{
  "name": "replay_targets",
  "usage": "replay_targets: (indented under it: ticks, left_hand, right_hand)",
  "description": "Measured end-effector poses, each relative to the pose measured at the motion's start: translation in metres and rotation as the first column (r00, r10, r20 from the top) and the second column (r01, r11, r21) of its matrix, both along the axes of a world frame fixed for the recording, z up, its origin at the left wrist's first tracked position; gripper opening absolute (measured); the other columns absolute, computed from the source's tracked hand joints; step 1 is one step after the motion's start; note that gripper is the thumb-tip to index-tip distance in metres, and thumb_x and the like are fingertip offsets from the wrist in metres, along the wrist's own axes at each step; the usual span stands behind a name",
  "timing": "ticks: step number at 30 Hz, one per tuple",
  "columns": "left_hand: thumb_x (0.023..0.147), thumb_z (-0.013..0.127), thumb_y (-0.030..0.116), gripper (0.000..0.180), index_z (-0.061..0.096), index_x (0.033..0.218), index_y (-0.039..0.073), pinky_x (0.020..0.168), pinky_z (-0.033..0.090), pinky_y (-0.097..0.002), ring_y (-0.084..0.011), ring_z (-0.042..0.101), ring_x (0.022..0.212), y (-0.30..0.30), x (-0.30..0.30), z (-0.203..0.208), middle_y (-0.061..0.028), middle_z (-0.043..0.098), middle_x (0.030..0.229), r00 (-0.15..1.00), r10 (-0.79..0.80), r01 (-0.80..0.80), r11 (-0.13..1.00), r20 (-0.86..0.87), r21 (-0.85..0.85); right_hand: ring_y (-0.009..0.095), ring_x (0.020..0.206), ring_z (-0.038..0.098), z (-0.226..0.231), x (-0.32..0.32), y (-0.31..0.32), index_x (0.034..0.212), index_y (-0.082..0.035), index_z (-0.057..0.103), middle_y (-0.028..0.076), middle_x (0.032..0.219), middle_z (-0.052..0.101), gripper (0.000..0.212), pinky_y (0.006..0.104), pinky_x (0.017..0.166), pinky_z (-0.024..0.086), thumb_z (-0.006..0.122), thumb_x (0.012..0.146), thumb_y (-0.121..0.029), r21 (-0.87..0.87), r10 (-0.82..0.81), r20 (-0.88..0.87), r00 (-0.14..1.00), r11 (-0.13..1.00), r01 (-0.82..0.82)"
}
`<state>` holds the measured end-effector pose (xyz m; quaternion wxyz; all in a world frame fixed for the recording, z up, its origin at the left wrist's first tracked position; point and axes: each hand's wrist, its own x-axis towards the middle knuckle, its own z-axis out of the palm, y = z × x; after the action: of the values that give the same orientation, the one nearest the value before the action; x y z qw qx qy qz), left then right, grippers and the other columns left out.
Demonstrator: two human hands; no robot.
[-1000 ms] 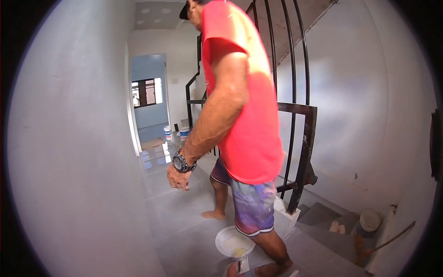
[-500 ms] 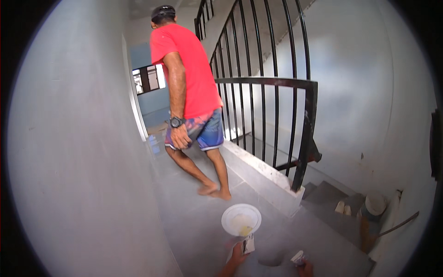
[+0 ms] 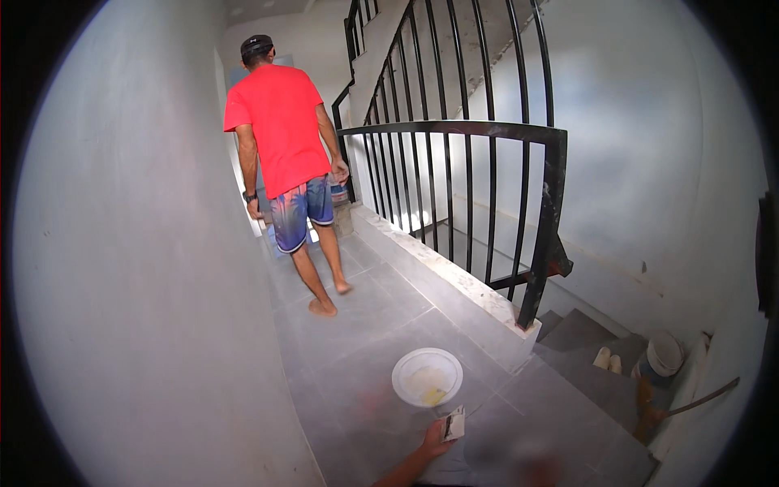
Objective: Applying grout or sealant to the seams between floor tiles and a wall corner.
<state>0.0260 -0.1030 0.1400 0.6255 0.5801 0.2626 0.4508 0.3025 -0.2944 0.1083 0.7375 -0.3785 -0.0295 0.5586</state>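
My left hand (image 3: 435,441) is closed around a small, flat, squarish scraper (image 3: 454,424), whitish with a dark edge. Just beyond it on the tiles lies a round white pail lid (image 3: 412,398), with whitish paste and a yellowish patch on it. At the lower edge, to the right, my right hand (image 3: 540,469) is smeared by motion; its fingers and anything in them cannot be made out.
A barefoot person (image 3: 284,134) in a red shirt and patterned shorts is in the passage ahead. A black railing (image 3: 454,127) on a low curb borders the stairs (image 3: 568,369) at right. There, pale slippers (image 3: 607,359), a bucket (image 3: 664,355) and a broom (image 3: 649,414) stand. A grey wall (image 3: 154,243) rises at left.
The person in red has walked farther off down the passage. My left hand has shifted slightly right with the scraper. My right hand, earlier showing a whitish scraper, has blurred.
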Motion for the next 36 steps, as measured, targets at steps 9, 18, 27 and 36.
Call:
replay_targets:
  ticks: [9, 18, 27, 36]
  left_hand:
    - [0.073, 0.057, 0.01, 0.026, 0.052, 0.099, 0.005, 0.073, 0.044, -0.0304, -0.0163, 0.055, 0.082, 0.018, 0.04, -0.028, -0.0045, 0.056, 0.09, 0.77, -0.085, 0.575, 0.522, 0.633, -0.63]
    - [0.084, 0.041, 0.024, 0.024, 0.052, 0.098, 0.008, 0.066, 0.044, -0.0298, -0.0169, 0.055, 0.078, 0.009, 0.02, 0.013, -0.0031, 0.056, 0.088, 0.956, 0.222, -0.117, 0.886, -0.191, 0.448]
    - [0.083, 0.043, 0.02, 0.023, 0.049, 0.101, 0.006, 0.073, 0.043, -0.0307, -0.0163, 0.053, 0.086, 0.03, 0.023, -0.022, -0.004, 0.055, 0.092, 0.804, -0.067, 0.537, 0.51, 0.591, -0.672]
    - [0.085, 0.039, 0.027, 0.028, 0.052, 0.103, 0.01, 0.07, 0.044, -0.0296, -0.0151, 0.054, 0.081, 0.035, 0.017, -0.028, -0.002, 0.057, 0.092, 0.792, -0.05, 0.543, 0.513, 0.609, -0.665]
  right_hand:
    - [0.022, 0.08, 0.055, -0.001, 0.001, -0.015, 0.094, 0.002, 0.049, 0.012, 0.087, 0.055, 0.034, 0.0342, 0.07, 0.045, 0.062, 0.062, 0.001, 0.043, -0.06, 0.957, 0.284, 0.997, 0.066]
    - [0.019, 0.077, 0.056, 0.055, -0.024, -0.003, 0.095, -0.005, 0.051, 0.005, 0.087, 0.057, 0.023, 0.0304, 0.062, 0.045, 0.052, 0.073, -0.014, -0.019, -0.195, -0.109, 0.975, 0.981, 0.194]
    - [0.016, 0.075, 0.057, 0.036, -0.017, -0.018, 0.095, -0.008, 0.052, 0.002, 0.084, 0.058, 0.019, 0.0273, 0.058, 0.046, 0.048, 0.079, -0.018, -0.013, -0.202, -0.089, 0.975, 0.979, 0.202]
    - [0.017, 0.078, 0.055, 0.066, -0.035, -0.032, 0.097, -0.006, 0.049, 0.005, 0.086, 0.056, 0.022, 0.0284, 0.061, 0.046, 0.051, 0.078, -0.016, -0.013, -0.26, 0.343, 0.902, 0.96, 0.281]
